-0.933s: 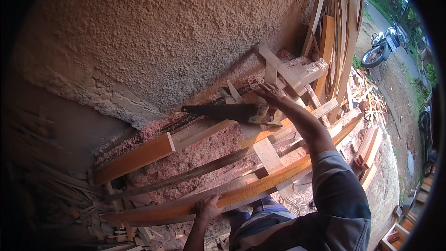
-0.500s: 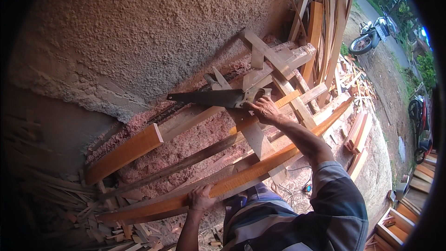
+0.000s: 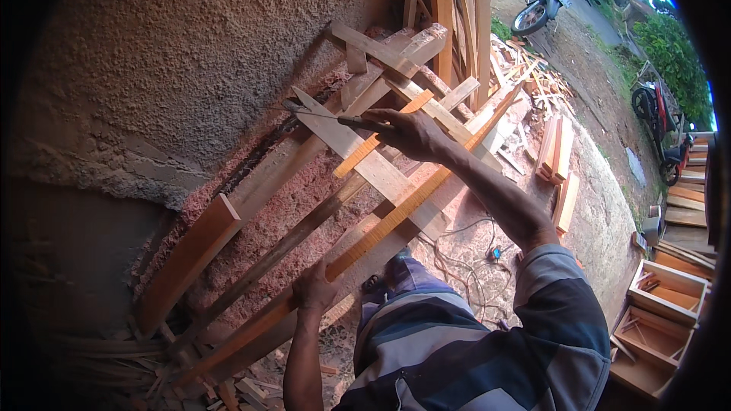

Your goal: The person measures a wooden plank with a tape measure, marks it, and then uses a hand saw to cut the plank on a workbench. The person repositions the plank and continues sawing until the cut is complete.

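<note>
My right hand (image 3: 415,135) is closed on a handsaw (image 3: 367,123), which is turned nearly edge-on so that its blade shows only as a thin line pointing left. It is above a pale crosspiece (image 3: 381,175) and a short orange strip (image 3: 355,157) lying across it. Lower down, my left hand (image 3: 315,286) grips a long orange wooden board (image 3: 373,236) that runs from the lower left to the upper right over the wooden supports. Its fingers wrap around the board's edge.
Beyond the supports rises a rough wall (image 3: 190,53). A thick plank (image 3: 190,266) lies at left, over reddish sawdust. Tall boards (image 3: 461,23) lean at the back. Wood blocks (image 3: 556,148), a cable (image 3: 476,259) and drawer-like wooden boxes (image 3: 662,297) are at right, with motorcycles (image 3: 533,15) outside.
The saw has turned from showing its broad blade to nearly edge-on. My left hand still holds the long board. The whole view has shifted, with the scene moving left and up.
</note>
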`<act>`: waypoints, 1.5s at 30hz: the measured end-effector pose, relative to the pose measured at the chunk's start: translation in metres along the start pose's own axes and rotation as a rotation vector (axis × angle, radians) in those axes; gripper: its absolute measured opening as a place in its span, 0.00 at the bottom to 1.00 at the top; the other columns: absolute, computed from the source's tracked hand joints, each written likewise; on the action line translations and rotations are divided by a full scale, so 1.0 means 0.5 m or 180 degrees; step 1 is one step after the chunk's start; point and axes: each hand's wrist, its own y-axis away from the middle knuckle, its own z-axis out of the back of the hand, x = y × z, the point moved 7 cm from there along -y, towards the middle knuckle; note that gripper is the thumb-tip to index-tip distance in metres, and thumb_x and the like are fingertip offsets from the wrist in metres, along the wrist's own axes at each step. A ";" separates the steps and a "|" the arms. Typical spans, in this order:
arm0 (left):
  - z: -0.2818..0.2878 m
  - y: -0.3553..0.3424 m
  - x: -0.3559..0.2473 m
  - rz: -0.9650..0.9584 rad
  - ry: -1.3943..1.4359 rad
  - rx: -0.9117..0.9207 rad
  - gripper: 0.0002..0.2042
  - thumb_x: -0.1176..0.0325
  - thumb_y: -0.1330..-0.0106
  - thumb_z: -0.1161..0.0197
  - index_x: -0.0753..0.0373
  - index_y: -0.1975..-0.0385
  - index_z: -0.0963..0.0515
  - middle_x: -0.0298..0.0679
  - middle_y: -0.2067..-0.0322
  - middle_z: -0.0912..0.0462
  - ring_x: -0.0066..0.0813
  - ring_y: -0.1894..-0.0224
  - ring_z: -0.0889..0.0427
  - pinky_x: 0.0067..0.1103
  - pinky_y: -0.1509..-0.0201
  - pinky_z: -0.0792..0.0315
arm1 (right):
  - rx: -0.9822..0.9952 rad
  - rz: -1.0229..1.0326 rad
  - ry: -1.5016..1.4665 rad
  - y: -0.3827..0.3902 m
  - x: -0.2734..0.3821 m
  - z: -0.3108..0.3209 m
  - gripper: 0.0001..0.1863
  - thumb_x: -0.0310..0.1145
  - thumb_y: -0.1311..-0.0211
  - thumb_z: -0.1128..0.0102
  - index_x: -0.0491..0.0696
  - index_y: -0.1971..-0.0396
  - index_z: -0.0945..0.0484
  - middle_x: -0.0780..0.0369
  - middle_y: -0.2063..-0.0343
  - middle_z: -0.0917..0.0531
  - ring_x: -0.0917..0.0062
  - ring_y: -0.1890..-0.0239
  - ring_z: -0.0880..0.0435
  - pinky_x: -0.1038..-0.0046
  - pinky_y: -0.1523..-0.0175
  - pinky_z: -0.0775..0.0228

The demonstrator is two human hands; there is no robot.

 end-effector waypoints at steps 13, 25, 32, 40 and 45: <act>0.020 -0.096 0.057 -0.0225 0.1053 0.0775 0.27 0.54 0.47 0.21 0.63 0.50 0.15 0.45 0.58 0.10 0.36 0.55 0.11 0.30 0.49 0.20 | -0.1561 0.0331 0.0506 0.587 0.370 0.127 0.34 0.24 0.42 0.29 0.42 0.33 0.27 0.50 0.45 0.15 0.56 0.48 0.13 0.61 0.45 0.21; -0.009 -0.104 0.094 0.0113 0.0373 0.0375 0.43 0.46 0.54 0.18 0.69 0.40 0.22 0.55 0.43 0.17 0.46 0.39 0.17 0.34 0.36 0.25 | -0.1844 -0.0966 -0.0427 0.764 0.177 0.024 0.31 0.28 0.38 0.30 0.42 0.34 0.25 0.53 0.45 0.14 0.76 0.52 0.13 0.73 0.48 0.23; -0.020 -0.022 0.025 -0.0072 0.0147 -0.0107 0.32 0.50 0.50 0.19 0.56 0.45 0.19 0.48 0.49 0.14 0.51 0.44 0.17 0.39 0.40 0.24 | -0.1496 -0.0703 -0.0773 0.755 0.111 0.002 0.32 0.30 0.38 0.28 0.45 0.33 0.25 0.52 0.41 0.16 0.71 0.46 0.13 0.72 0.43 0.23; -0.013 -0.003 -0.111 -0.0415 -0.0242 -0.1289 0.37 0.36 0.42 0.31 0.53 0.37 0.24 0.42 0.39 0.20 0.47 0.33 0.29 0.43 0.27 0.42 | -0.1232 -0.0519 -0.0580 0.759 0.074 0.008 0.32 0.30 0.38 0.29 0.47 0.33 0.26 0.51 0.42 0.16 0.65 0.45 0.12 0.69 0.45 0.20; -0.062 -0.127 -0.339 -0.0616 0.0404 -0.1325 0.30 0.39 0.30 0.42 0.56 0.39 0.22 0.43 0.44 0.17 0.49 0.41 0.22 0.45 0.32 0.37 | -0.1236 -0.0537 -0.0648 0.767 0.072 0.002 0.30 0.28 0.36 0.31 0.44 0.33 0.26 0.50 0.44 0.16 0.64 0.44 0.13 0.69 0.43 0.23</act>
